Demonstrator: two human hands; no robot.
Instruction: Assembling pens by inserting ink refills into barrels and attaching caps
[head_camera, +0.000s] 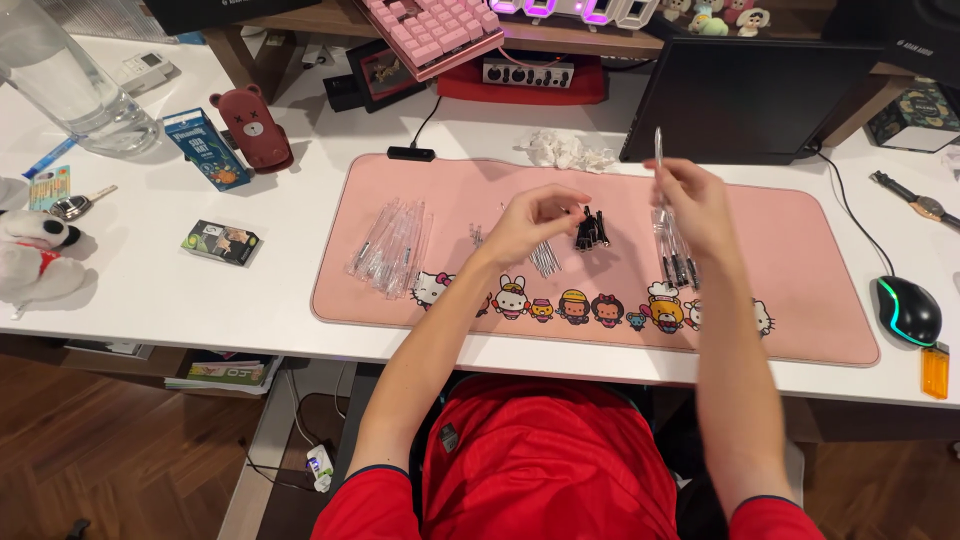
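- Clearly the pen assembly is only partly done: a heap of clear barrels (392, 246) lies untouched near the left edge of the pink desk mat (800, 225).
- The right hand (692, 195) grips one clear pen barrel (658, 152) upright, fingers closed on it.
- The left hand (532, 222) pinches something small; what, I cannot tell.
- Black caps (590, 232) sit mid-mat; some finished pens (676, 258) lie under the right hand.

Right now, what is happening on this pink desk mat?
A person in a red shirt sits at a white desk and handles pen parts over the pink mat. The right hand holds a clear pen tube upright. The left hand pinches something small beside a pile of black caps. A heap of clear tubes lies to the left, and several pens lie under the right hand.
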